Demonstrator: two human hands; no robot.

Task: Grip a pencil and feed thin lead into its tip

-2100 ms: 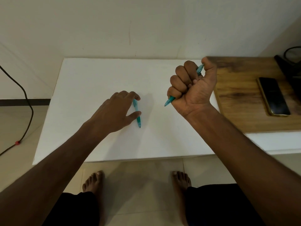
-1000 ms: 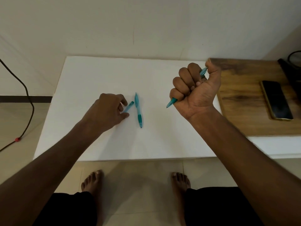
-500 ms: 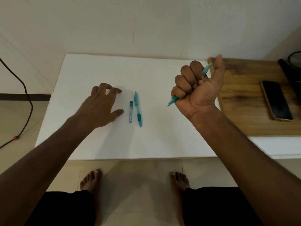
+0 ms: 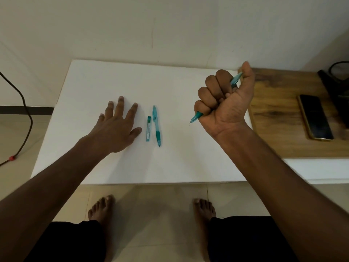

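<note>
Right hand (image 4: 224, 103) raised above the white board (image 4: 94, 82), fist clenched around a teal pen (image 4: 196, 118), tip poking out below the little finger toward lower left, back end sticking out up by the thumb. Left hand (image 4: 115, 129) released, fingers spread flat, palm down on the board, holding nothing; thumb points right toward a small teal lead case (image 4: 148, 128), near but apart from it. Lead case lies lengthwise, just beside and parallel to a second teal pen (image 4: 156, 125) on its right; whether the two touch is hard to tell at this angle, looks like a thin gap. Second pen has darker grip end toward the person, lighter end away. Both lie around board centre, between the two hands. Wooden tabletop (image 4: 279, 114) to the right of the board, dark phone (image 4: 316, 117) face up on it, dark object with a cable at far right edge, blurred. Black cable (image 4: 24, 103) with a red bit hangs at left over the tiled floor (image 4: 154, 214). Bare feet (image 4: 102, 207) under the board edge, dark shorts at bottom.
</note>
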